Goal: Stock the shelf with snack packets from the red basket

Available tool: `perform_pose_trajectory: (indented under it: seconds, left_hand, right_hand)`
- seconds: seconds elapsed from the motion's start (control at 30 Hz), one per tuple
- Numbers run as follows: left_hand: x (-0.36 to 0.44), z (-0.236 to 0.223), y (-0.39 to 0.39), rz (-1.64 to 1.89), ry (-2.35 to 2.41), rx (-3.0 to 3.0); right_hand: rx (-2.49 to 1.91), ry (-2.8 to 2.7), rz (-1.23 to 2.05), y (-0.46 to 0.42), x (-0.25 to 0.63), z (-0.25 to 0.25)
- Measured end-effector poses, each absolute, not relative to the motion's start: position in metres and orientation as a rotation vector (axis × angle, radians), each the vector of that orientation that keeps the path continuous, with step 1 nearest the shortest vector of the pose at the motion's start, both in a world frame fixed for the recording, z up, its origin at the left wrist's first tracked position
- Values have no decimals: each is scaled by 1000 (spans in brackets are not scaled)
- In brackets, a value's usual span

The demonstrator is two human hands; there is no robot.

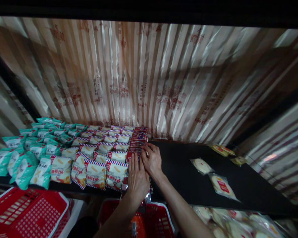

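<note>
A row of dark red snack packets (pixel 138 135) runs from front to back on the black shelf. My left hand (pixel 138 177) lies over the front part of this row with its fingers stretched out and pointing away from me. Close by on the right, my right hand (pixel 152 160) has bent fingers and thumb on a red packet at the row's right edge. Both hands hide the packets beneath them. Directly left of the row stand several white snack bags (pixel 95 173) with striped edges.
Teal snack bags (pixel 26 170) fill the shelf's left end. On the black shelf (pixel 178 172) to the right lie flat wrapped round items (pixel 222 185) and yellow packets (pixel 220 150). Red baskets (pixel 49 211) stand below the front edge. Striped, patterned sheeting (pixel 149 76) hangs behind.
</note>
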State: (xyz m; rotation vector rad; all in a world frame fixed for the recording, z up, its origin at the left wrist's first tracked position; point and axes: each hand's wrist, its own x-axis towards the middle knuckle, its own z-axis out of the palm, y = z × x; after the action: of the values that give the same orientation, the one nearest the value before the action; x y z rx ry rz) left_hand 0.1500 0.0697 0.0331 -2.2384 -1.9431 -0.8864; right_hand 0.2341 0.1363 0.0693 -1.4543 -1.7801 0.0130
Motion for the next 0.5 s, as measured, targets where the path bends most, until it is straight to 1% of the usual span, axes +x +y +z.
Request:
perform_pose_trajectory:
  seconds: [0.27, 0.5]
  left_hand:
    - [151, 31, 73, -909, -1992, -2236]
    - [151, 35, 74, -897, -2066, -2285]
  right_hand:
    - [-1360, -1946, 147, 143, 231, 71]
    - [-1252, -2378, 263, 165, 220, 84]
